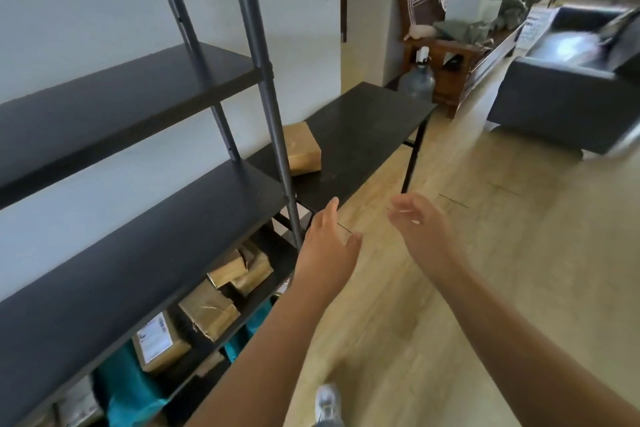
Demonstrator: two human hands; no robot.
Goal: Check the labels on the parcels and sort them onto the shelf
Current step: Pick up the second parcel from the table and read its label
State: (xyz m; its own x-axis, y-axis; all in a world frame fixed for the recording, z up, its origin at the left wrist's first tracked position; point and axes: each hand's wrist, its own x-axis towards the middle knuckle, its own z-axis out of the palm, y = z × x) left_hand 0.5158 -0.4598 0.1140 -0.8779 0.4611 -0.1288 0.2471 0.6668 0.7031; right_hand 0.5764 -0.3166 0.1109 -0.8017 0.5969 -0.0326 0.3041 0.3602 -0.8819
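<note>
A brown paper parcel (pixel 302 148) lies on the black table (pixel 363 128), close behind the shelf's front post (pixel 273 114). The black shelf unit (pixel 114 253) stands on the left; its two upper boards are bare. On a lower board sit several brown parcels (pixel 209 312), one with a white label (pixel 154 340), and teal packages (pixel 128 388). My left hand (pixel 330 246) and my right hand (pixel 420 229) are stretched forward over the floor, both with fingers apart and holding nothing, short of the table's near end.
Light wooden floor (pixel 433 305) fills the right side. A water bottle (pixel 416 80) stands beyond the table, with a wooden bench (pixel 450 59) behind it. A dark sofa (pixel 561 90) is at the right. My shoe (pixel 327 402) shows at the bottom.
</note>
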